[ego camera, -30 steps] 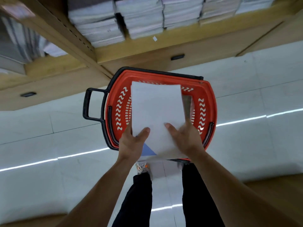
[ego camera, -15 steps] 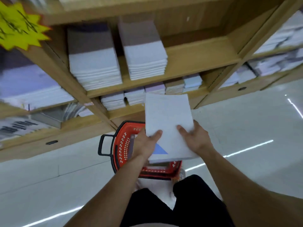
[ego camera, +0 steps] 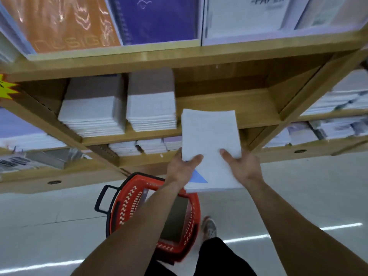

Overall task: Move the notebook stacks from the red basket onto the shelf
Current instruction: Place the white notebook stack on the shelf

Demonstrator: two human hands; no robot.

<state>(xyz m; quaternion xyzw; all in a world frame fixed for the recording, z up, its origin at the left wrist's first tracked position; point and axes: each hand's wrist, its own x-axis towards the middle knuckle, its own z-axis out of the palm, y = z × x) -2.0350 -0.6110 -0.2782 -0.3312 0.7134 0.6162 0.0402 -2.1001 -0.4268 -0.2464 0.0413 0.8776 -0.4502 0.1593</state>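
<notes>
fingers of left hand [ego camera: 180, 168] and right hand [ego camera: 244, 166] clamped on near end of white notebook stack [ego camera: 209, 136], thumbs on top. stack held before wooden shelf [ego camera: 239, 105], right of two shelved white stacks [ego camera: 95, 110]. red plastic basket [ego camera: 127, 198] on floor [ego camera: 49, 226] below.

We note a yellow starburst tag [ego camera: 7, 89] at far left. Up top: orange cover [ego camera: 65, 22], purple spiral-bound cover [ego camera: 159, 18], white pack marked PAPER [ego camera: 249, 14]. Pale tiled floor [ego camera: 49, 226]; one grey shoe [ego camera: 209, 228] on it.
</notes>
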